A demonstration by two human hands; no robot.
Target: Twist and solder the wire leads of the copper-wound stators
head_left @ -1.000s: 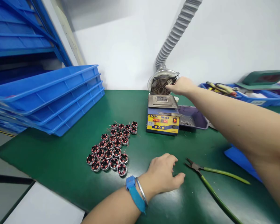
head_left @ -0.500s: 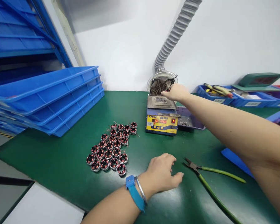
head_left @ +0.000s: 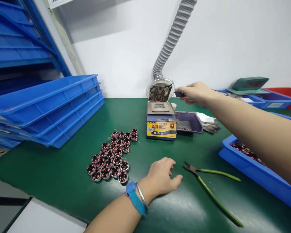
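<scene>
The right hand (head_left: 196, 93) reached across the upper middle of the frame, its fingers pinched on a small dark object (head_left: 178, 94) held just right of the round wire-guarded fan (head_left: 160, 92); what that object was could not be made out. The fan stood at the back of a solder pot (head_left: 161, 121) with a yellow front panel and red lit digits, and a grey ribbed hose (head_left: 171, 38) ran from it up to the top of the frame. A dark purple tray (head_left: 189, 121) touched the pot's right side, with a pair of grey gloves (head_left: 208, 124) just right of it, below the forearm.

The left hand (head_left: 161, 176) rested flat on the green mat (head_left: 63, 168) at lower centre, fingers loosely spread and holding nothing, a blue strap and a metal bangle (head_left: 138, 197) on its wrist. Just left of it lay a cluster of small wound motor stators (head_left: 113, 155), packed touching one another. Green-handled pliers (head_left: 208, 184) lay open just right of the hand, apart from it.

At the right edge a blue bin (head_left: 257, 171) held more dark parts, partly hidden by the right forearm. Stacked blue trays (head_left: 50, 106) filled the left of the frame, and further blue bins (head_left: 274, 100) and a green lid (head_left: 249, 83) sat at far right against the wall.
</scene>
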